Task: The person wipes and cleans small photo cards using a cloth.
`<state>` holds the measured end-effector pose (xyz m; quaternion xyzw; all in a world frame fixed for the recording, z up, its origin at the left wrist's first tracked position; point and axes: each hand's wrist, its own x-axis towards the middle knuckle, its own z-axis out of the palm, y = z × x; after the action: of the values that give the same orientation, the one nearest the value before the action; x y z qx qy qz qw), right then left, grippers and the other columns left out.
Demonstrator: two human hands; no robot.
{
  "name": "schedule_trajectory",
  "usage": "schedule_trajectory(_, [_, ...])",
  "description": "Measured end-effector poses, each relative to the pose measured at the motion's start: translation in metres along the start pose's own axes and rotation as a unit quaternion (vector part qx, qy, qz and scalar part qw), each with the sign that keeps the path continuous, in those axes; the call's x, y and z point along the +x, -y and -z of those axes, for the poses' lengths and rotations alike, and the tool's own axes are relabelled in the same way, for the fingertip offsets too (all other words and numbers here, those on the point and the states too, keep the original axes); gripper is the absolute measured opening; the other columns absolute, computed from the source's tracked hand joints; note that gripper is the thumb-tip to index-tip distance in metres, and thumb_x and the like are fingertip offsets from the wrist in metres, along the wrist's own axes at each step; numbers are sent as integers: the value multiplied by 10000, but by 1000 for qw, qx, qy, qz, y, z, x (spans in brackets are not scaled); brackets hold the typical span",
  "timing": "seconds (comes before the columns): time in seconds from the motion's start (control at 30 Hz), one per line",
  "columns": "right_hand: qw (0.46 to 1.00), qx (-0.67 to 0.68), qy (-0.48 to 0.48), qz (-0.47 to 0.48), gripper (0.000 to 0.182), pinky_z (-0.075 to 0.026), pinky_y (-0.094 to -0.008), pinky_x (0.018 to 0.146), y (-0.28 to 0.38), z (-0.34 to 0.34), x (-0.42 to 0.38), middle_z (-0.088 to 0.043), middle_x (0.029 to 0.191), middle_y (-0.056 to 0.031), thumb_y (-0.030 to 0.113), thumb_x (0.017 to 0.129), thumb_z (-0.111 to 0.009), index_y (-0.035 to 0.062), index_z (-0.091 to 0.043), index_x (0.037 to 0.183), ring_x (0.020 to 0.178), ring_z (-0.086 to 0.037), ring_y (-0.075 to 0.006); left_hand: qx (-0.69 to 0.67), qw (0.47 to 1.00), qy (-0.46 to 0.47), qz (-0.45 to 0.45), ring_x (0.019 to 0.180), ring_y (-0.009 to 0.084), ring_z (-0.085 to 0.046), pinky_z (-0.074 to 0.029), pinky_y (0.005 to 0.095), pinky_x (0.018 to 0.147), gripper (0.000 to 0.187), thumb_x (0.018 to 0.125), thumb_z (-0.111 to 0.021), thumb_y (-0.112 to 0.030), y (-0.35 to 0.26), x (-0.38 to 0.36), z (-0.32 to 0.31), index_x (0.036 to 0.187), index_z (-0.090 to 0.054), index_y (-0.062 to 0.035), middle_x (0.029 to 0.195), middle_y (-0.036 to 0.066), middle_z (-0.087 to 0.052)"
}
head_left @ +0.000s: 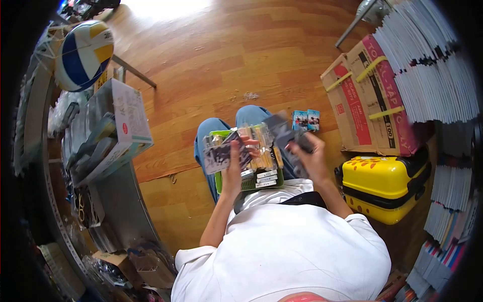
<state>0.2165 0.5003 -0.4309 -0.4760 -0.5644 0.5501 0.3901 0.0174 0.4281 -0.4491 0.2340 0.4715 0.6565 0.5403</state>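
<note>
A green basket (282,181) rests on my lap, packed with several small boxes and clear packets (259,132). Over its left side, my left hand (233,162) is closed around dark printed cards (218,157), its fingers reaching towards the packets. My right hand (310,152), at the basket's right edge, grips a dark grey flat packet (282,132) smeared by motion; I cannot tell its exact kind. White labelled boxes (266,177) lie stacked at the near end of the basket. Beyond my right hand, blue picture cards (307,120) lie on the floor.
To the right are a cardboard carton (359,95), a yellow suitcase (377,183) and tall stacks of paper booklets (432,75). Metal shelving on the left holds a volleyball (84,55) and a white box (132,113). Small scraps (250,95) lie on the wooden floor.
</note>
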Motion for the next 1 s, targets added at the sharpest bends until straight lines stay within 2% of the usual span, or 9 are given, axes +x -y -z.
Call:
schedule_trajectory(0.07, [989,13,-132,-67,168,-470,-248,619,4,27,15,-641,724,-10,127,824,-721,-11,-643,879,647,-559,-68,19,1000,10,-3,823,142,-637,-531,268,725,395,1022,-422,-342,2,-4,18,1181,-538,0,1025,113,-655])
schedule_trajectory(0.17, [940,-280,-190,49,204,-479,-323,591,-93,90,54,-616,730,-59,143,794,-733,-9,-600,825,631,-599,-165,89,996,8,20,849,153,-638,-534,285,748,387,1023,-427,-318,5,-12,40,1214,-522,4,1040,117,-655])
schedule_trajectory(0.23, [819,-517,-224,108,236,-473,-390,618,-132,104,66,-577,813,-113,165,761,-742,13,-572,822,726,-622,-269,81,996,6,40,917,172,-640,-527,302,815,330,1015,-461,-229,4,-18,42,1235,-512,12,1057,116,-652])
schedule_trajectory(0.43, [714,-673,-149,120,166,-444,-455,783,-212,107,88,-561,915,-112,112,768,-685,55,-563,866,872,-617,-268,104,994,10,-20,1066,188,-601,-478,331,946,268,904,-568,27,-8,-36,46,1170,-537,23,1103,114,-633])
schedule_trajectory(0.57, [662,-733,-113,106,116,-448,-478,883,-244,98,91,-565,910,-87,63,797,-618,60,-564,900,789,-643,-258,-41,997,-18,57,878,161,-607,-500,299,732,279,865,-577,66,0,-41,56,1134,-545,1,1015,102,-604])
schedule_trajectory(0.63, [678,-726,-90,71,158,-429,-513,948,-242,98,93,-556,1005,-111,62,811,-607,56,-548,958,794,-658,-275,-24,997,-44,64,794,157,-585,-467,294,633,234,898,-581,-52,-4,-44,47,1124,-544,-1,980,100,-585])
schedule_trajectory(0.73, [723,-680,-43,-115,554,-388,-598,964,-237,95,98,-435,1223,-191,67,719,-749,36,-429,1169,942,-646,-369,-97,986,-24,133,706,173,-568,-461,301,586,430,957,-482,-361,3,-42,55,1131,-539,28,949,107,-581])
schedule_trajectory(0.87, [759,-602,20,-247,832,-415,-571,953,-205,98,83,-439,1239,-235,178,663,-815,42,-304,1306,1034,-603,-413,-200,970,13,138,697,184,-576,-468,296,586,463,960,-471,-375,5,-43,59,1152,-531,42,930,111,-585])
schedule_trajectory(1.0, [823,-495,158,-231,716,-437,-481,944,-164,111,44,-534,1183,-226,261,665,-831,21,-427,1205,1094,-581,-368,-102,989,-39,98,897,259,-649,-542,350,720,484,979,-479,-347,1,-36,43,1220,-489,72,1043,175,-624])
